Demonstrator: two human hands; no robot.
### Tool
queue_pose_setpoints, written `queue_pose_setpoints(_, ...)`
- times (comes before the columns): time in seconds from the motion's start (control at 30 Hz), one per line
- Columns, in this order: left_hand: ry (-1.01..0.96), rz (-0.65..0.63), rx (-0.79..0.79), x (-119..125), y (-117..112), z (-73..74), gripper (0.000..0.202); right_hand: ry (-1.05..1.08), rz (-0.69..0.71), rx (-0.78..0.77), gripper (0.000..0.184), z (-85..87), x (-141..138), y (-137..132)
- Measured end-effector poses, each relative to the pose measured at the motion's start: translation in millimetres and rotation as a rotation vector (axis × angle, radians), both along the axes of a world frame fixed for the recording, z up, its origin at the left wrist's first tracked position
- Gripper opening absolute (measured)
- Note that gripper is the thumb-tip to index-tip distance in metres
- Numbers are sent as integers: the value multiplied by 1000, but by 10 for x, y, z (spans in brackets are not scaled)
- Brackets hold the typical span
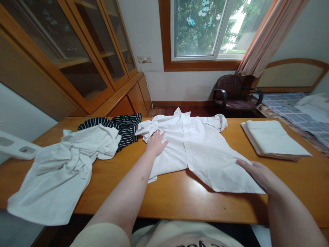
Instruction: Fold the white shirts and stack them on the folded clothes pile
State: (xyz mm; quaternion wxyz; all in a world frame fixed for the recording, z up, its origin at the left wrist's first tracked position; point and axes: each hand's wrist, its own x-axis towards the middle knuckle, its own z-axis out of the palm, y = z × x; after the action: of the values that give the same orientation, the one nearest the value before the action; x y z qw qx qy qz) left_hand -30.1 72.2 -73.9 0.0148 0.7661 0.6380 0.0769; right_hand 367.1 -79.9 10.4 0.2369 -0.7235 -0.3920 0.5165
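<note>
A white button-up shirt (177, 137) lies spread on the wooden table, its collar towards the far edge and its button placket facing up. My left hand (156, 143) rests flat on the shirt's left side, fingers spread. Near the hem on the right, my right hand (257, 173) pinches the shirt's edge, thumb on top and the other fingers hidden beneath the cloth. That corner is pulled out to the right and lifted a little off the table. The right sleeve is bunched at the far edge.
A crumpled white garment (66, 164) lies at the left, hanging over the near edge, with a black striped garment (125, 128) behind it. At the right is a folded white cloth stack (275, 139). A chair (230, 91) stands beyond the wooden table (164, 200).
</note>
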Motion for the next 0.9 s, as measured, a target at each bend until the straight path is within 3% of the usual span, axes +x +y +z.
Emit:
queue_pose_setpoints(0.1,-4,-9,19,7,-6,4,63,-165,86,-68,54,-40,85,14)
queue_pose_setpoints(0.2,-23,-15,25,10,-12,15,62,-304,83,-35,47,-210,130,75)
queue_pose_setpoints(0.33,-135,-21,22,-17,-9,41,58,-176,35,99,44,-404,117,123)
queue_pose_setpoints(0.43,-368,-15,32,-69,-34,81,47,-153,17,136,45,-451,103,122)
queue_pose_setpoints(0.53,-602,66,76,-136,-151,156,38,-174,15,157,45,-450,111,101)
queue_pose_setpoints(0.6,-695,217,54,-182,-298,229,37,-163,13,151,44,-441,119,76)
queue_pose_setpoints(0.73,-1066,536,-240,-264,-697,400,44,-55,-13,146,42,-432,125,18)
queue_pose_setpoints(0.83,-1399,579,-483,-310,-988,508,43,27,-42,195,40,-442,131,-2)
queue_pose_setpoints(0.9,-1554,523,-597,-335,-1144,550,40,72,-30,225,39,-447,132,-6)
